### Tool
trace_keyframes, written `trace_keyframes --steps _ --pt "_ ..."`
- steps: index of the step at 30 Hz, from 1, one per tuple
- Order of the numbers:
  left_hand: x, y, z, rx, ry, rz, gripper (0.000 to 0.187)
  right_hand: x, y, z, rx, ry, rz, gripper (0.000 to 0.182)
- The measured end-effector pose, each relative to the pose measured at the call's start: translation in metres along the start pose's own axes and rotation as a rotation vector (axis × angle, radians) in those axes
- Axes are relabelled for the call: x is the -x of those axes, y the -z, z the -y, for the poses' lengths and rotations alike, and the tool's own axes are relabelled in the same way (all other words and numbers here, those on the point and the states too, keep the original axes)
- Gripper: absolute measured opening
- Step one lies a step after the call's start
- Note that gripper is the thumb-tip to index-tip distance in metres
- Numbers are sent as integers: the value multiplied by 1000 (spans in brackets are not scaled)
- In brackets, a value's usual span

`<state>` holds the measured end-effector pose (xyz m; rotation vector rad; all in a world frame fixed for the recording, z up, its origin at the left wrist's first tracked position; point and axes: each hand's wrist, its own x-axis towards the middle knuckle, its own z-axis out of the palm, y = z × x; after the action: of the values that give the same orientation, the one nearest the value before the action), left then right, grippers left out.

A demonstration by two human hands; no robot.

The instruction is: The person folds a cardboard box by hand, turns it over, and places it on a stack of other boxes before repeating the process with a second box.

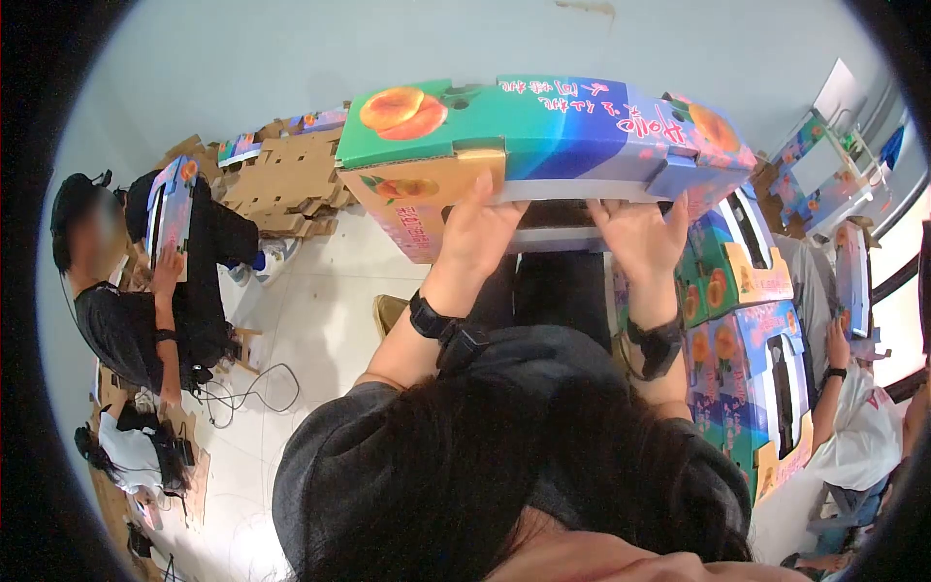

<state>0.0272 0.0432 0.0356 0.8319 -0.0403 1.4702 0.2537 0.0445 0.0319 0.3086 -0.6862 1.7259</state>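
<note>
A colourful cardboard peach box [572, 131], green, blue and pink with printed peaches and lettering, is held up in front of me, its long printed face tilted upward. My left hand [477, 231] grips its near edge at the left, thumb against the outside and fingertips partly hidden by the cardboard. Farther right, my right hand [642, 238] holds the same edge, with its fingers tucked behind the white flap. Between the two hands a dark slot in the box shows. Both wrists carry black straps with devices.
Peach boxes [742, 378] with carry handles are stacked close on my right. Flattened cardboard [286, 184] lies by the wall at left. A co-worker [136, 301] at left holds another box; a person in white [863, 427] handles one at right. A cable [257, 393] lies on the floor.
</note>
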Motion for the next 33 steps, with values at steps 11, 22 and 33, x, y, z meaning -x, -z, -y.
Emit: trace_keyframes --steps 11,22,33 --pt "4 9 -8 4 13 21 63 -13 27 11 259 85 125 56" --pt "9 23 -9 -19 17 74 68 -6 21 -4 271 161 -25 68" --pt "8 18 -14 -153 -12 67 76 -5 17 -5 338 99 21 58"
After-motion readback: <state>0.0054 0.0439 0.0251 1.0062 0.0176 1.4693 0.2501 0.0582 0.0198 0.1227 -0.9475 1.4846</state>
